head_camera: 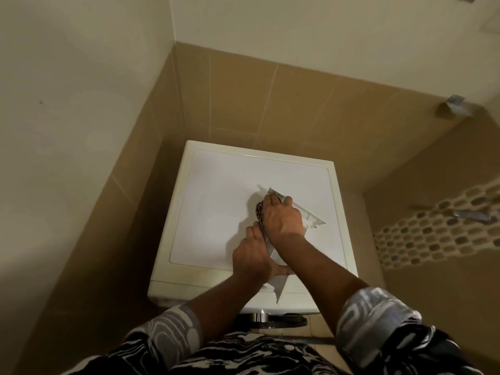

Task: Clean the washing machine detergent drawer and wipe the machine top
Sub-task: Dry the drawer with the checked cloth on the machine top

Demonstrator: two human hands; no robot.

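Detergent drawer lay on the machine top — left hand gripped its end, right hand curled its fingers round a cloth.

The drawer looks smooth white plastic, the rag patterned cloth.

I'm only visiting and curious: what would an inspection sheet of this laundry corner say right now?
Surface: washing machine top, white, with the drawer lying on it.
Job's things: detergent drawer, out of the machine and lying slantwise; patterned cloth against it.
Clutter: nothing seen.
Grippers: left hand grips the drawer's near end; right hand holds the cloth on the drawer.
Cables: nothing seen.
Surroundings: tan tiled wall; mosaic strip on the right.
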